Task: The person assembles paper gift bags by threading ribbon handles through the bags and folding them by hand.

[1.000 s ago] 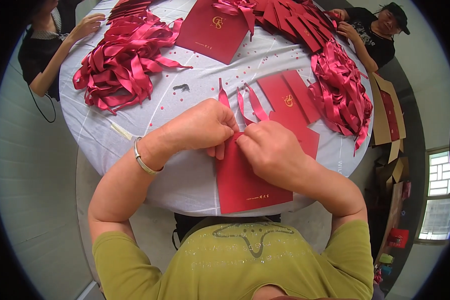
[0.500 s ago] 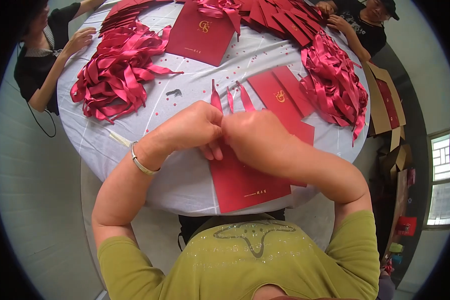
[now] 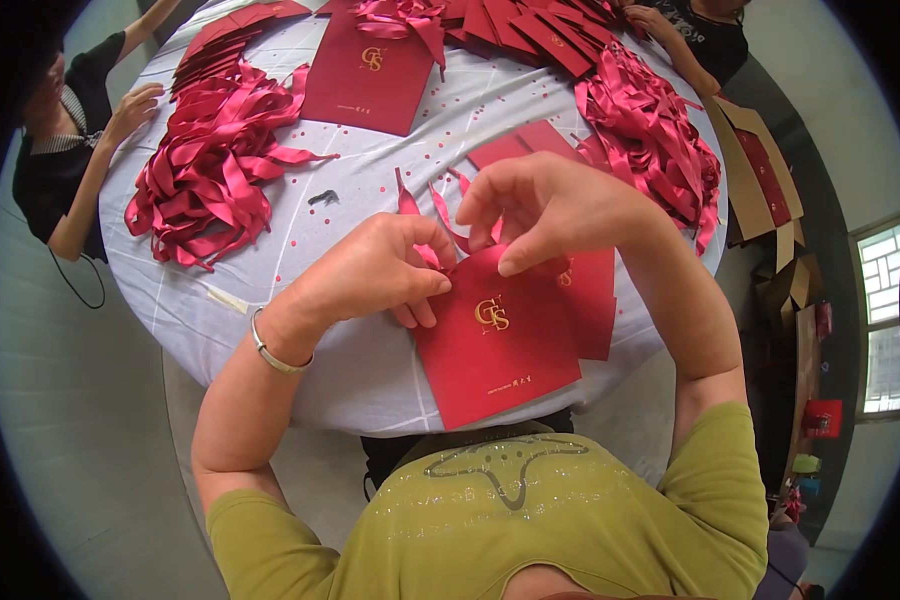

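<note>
A flat red paper bag with a gold emblem lies in front of me, its lower corner toward the table's near edge. My left hand is closed at its upper left corner, thumb on the front face. Pink satin ribbon runs above the top edge, with tapered ends pointing away from me. At the top edge on the right, my right hand is curled, thumb low on the edge, fingers bent around ribbon. The fingertips' exact hold is partly hidden. More red bags lie under and beyond my right hand.
Heaps of pink ribbon lie at left and right. A finished-looking bag and stacked red bags are at the far side. Two people sit across the white-covered table. Cardboard boxes stand right.
My right hand has lifted from the bag's upper part and opened its curl, uncovering the gold emblem. My left hand stays at the upper left corner. The whole view has shifted slightly.
</note>
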